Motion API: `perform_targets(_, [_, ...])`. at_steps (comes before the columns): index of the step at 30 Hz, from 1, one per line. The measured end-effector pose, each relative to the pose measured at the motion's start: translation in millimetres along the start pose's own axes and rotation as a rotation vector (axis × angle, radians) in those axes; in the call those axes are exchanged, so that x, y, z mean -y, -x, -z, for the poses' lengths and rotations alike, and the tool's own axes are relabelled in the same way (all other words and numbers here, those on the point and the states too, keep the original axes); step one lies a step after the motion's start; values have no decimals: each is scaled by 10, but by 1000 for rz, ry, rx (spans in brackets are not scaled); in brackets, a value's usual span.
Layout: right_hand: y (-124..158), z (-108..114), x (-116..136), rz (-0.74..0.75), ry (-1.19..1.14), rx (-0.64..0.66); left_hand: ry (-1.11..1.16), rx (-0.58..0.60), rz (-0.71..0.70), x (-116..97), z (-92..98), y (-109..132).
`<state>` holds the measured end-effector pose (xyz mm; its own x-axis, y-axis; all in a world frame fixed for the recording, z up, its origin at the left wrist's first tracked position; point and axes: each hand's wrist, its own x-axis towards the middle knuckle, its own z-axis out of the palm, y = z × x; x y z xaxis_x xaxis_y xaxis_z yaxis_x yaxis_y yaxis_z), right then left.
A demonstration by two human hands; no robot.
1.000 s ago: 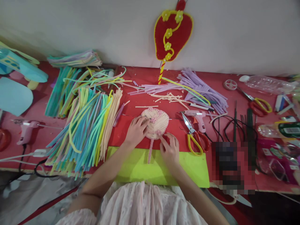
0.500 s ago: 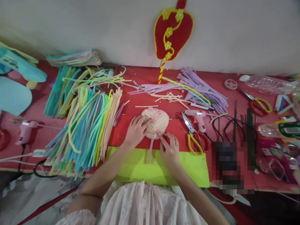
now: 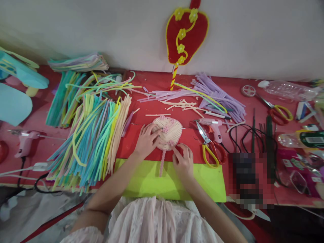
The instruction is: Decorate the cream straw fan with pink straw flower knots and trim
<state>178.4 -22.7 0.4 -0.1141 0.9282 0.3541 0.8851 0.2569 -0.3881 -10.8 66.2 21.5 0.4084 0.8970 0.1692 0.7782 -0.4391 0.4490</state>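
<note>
A round cream fan made of pipe cleaners lies flat on the table, with small pink flowers on its face and a pink twisted handle pointing toward me. Over the fan's left edge rests my left hand, fingers spread and the index reaching to a pink flower. My right hand is at the lower right edge, its index fingertip touching another pink flower while the other fingers bend loosely. Beneath the handle is a lime-green sheet.
Coloured pipe cleaners are heaped on the left, purple ones at the back right. Scissors and a pink glue gun lie right of the fan. Another glue gun is far left. A red fan stands against the wall.
Both hands stay at the same spots on the fan. The view has shifted very slightly; nothing else has visibly moved.
</note>
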Motion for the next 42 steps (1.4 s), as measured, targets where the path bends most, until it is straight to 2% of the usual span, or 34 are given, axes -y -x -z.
perform_targets(15, [-3, 7, 4, -7, 2, 15, 49, 74, 22, 34, 62, -25])
perform_targets(22, [3, 8, -8, -7, -2, 22, 3, 118, -34, 117, 74, -18])
perform_targets(42, [5, -11, -11, 4, -1, 9, 9, 135, -70, 165, 67, -18])
